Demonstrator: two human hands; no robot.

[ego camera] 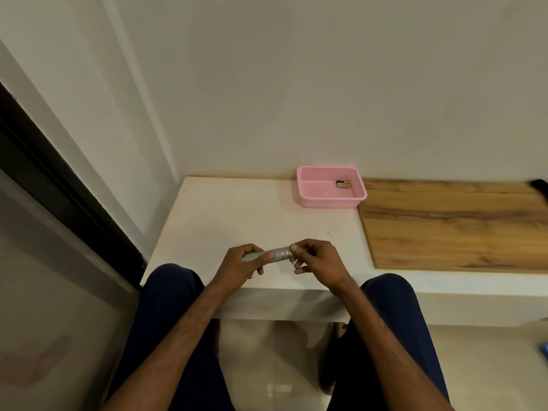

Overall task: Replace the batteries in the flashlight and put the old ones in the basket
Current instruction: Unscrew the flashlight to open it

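Gripping a silver flashlight [267, 254] level above the white table's [237, 215] near edge, the left hand [237, 264] had its fingers wrapped around the barrel while the right hand [315, 258] pinched the wider end between thumb and fingertips. Farther back, a pink basket [330, 200] held batteries [343, 184] in its far right corner.
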